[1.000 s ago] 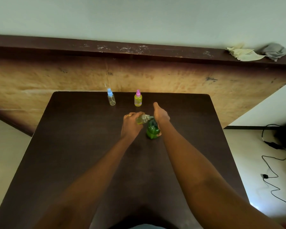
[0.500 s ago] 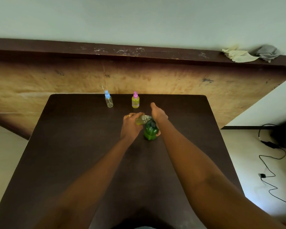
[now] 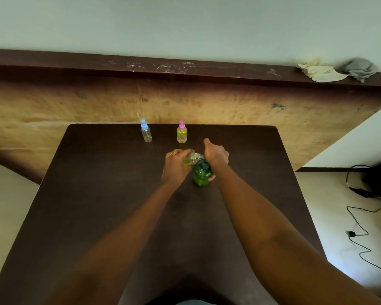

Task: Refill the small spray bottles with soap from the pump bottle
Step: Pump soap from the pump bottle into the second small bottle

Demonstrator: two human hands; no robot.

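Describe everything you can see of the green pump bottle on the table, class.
The green pump bottle looks like translucent plastic, with a dark pump on top. It stands upright on the dark table, near the middle. The right hand covers its pump, a finger round its side; the left hand holds a small tilted bottle at its spout.

Table (image 3: 101,194) holds blue-capped bottle (image 3: 146,134), pink-capped bottle (image 3: 182,135), pump bottle (image 3: 201,175).
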